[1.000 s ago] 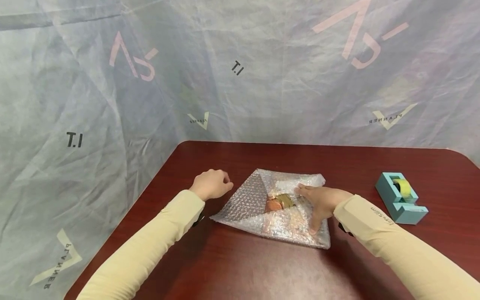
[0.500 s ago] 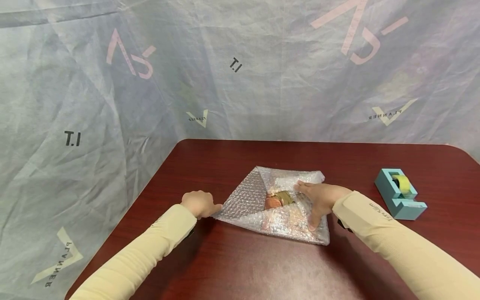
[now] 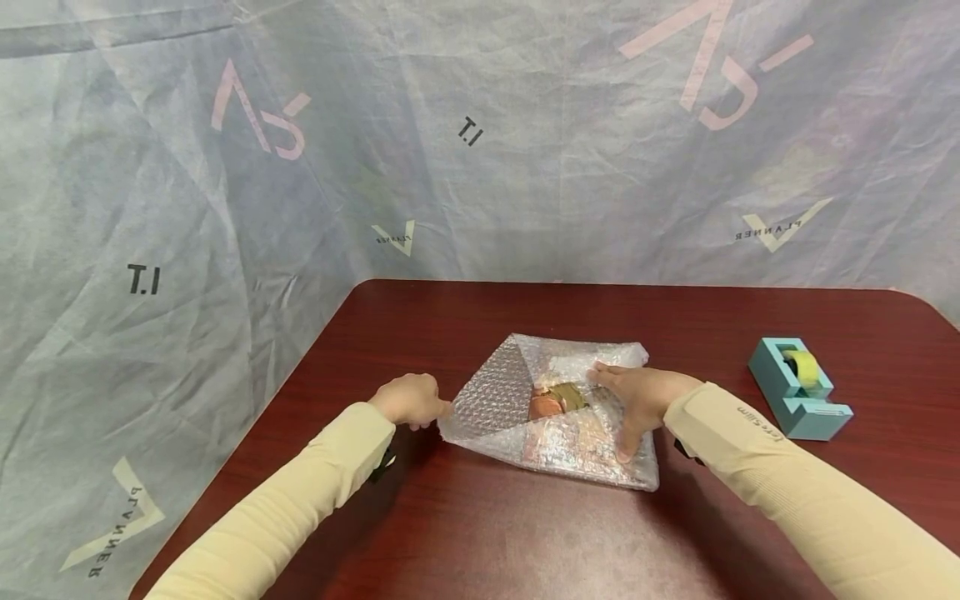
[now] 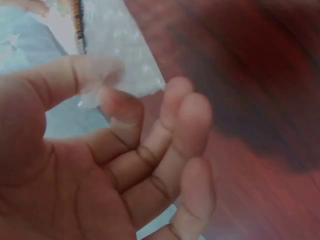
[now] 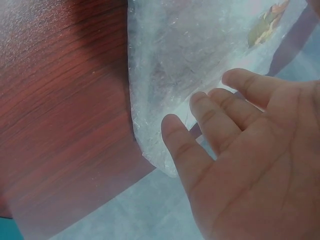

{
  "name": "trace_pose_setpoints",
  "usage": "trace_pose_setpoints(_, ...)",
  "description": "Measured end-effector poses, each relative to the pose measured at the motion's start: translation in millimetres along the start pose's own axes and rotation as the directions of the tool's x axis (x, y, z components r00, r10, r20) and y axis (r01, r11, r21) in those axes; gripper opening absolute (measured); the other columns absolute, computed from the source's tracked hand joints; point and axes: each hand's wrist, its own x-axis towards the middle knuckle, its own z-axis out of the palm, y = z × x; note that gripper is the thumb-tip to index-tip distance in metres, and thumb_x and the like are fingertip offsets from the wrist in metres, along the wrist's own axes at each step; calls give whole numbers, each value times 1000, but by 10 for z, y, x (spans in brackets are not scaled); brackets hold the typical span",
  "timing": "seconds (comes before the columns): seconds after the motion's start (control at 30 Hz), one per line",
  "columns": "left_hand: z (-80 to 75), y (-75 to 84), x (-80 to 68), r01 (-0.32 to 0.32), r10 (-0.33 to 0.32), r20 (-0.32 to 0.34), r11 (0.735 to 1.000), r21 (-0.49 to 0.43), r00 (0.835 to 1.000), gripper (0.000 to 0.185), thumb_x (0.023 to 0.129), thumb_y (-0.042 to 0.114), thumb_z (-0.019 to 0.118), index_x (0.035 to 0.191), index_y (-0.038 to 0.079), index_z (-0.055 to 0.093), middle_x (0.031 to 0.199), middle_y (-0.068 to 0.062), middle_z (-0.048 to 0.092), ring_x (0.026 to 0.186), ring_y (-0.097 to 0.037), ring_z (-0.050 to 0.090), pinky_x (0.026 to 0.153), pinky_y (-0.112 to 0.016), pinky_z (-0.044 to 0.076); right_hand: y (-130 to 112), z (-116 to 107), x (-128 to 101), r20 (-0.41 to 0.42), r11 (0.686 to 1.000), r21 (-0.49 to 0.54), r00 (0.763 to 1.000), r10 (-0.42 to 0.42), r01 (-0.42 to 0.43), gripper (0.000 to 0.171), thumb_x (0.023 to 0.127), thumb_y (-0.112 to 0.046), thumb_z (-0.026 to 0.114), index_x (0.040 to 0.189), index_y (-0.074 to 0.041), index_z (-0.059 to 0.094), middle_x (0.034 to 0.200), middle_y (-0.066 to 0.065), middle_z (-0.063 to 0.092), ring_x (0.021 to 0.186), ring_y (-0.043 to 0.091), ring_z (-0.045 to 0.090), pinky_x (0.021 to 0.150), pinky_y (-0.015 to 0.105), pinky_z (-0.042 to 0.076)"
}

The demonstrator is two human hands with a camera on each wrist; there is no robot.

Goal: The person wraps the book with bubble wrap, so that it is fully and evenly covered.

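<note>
Now, left hand (image 3: 408, 401): pinches the bubble wrap's (image 3: 495, 400) left corner
Right hand (image 3: 637, 400): fingers straight — pressing the wrap flat
Wrap: mid-counter (image 3: 465, 533) — tape dispenser (image 3: 798, 387) well right

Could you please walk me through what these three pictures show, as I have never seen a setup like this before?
There is no machine here: a person works with two bare hands and wears three cameras. The wide picture comes from a camera on the head, looking down at a dark red table. The other two come from cameras strapped to each wrist, so each shows its own hand from very close.

On the table lies a sheet of bubble wrap, partly folded over a small orange and green object that I cannot identify. The right hand lies flat on the wrap, fingers straight. The left hand pinches the wrap's left corner between thumb and forefinger, which the left wrist picture shows best. Off to the right stands a light blue tape dispenser, untouched.
</note>
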Motion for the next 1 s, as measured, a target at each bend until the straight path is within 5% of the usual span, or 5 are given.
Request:
trace_pose_setpoints(0.2, -127, 112, 0, -100, 94, -68, 991, -90, 993, 33, 97, 24, 60, 72, 4, 66, 63, -5, 63, 62, -20, 61, 58, -29, 42, -3, -4, -4, -4, 1000, -14, 1000, -3, 3, 121, 58, -20, 100, 157, -1, 33, 163, 23, 27, 144, 48, 32, 111, 56, 37)
trace_pose_setpoints(0.57, -294, 546, 16, -224, 197, -159, 960, -169, 967, 48, 99, 24, 61, 54, 16, 45, 53, 4, 45, 49, -11, 34, 50, -28, 30, -4, 6, 2, 1, 1000, 19, 1000, -9, 9, 120, 59, -16, 99, 157, 0, 32, 163, 25, 26, 144, 47, 32, 111, 54, 39)
trace_pose_setpoints(0.73, -272, 784, 68, -239, 214, -178, 961, -138, 961, 55, 100, 29, 63, 53, 17, 37, 49, 6, 30, 46, -10, 24, 47, -26, 25, -17, 14, 14, 10, 1000, 20, 1000, -2, 1, 119, 60, -15, 98, 157, 0, 32, 162, 24, 27, 144, 47, 33, 108, 52, 42)
trace_pose_setpoints(1.0, -181, 1166, 130, -250, 231, -256, 967, -45, 939, 54, 99, 31, 65, 53, 17, 39, 49, 6, 30, 45, -11, 33, 47, -27, 34, -27, -7, 2, 9, 1000, 3, 1000, 13, -13, 120, 59, -17, 99, 157, 0, 32, 162, 24, 27, 144, 46, 33, 109, 52, 41)
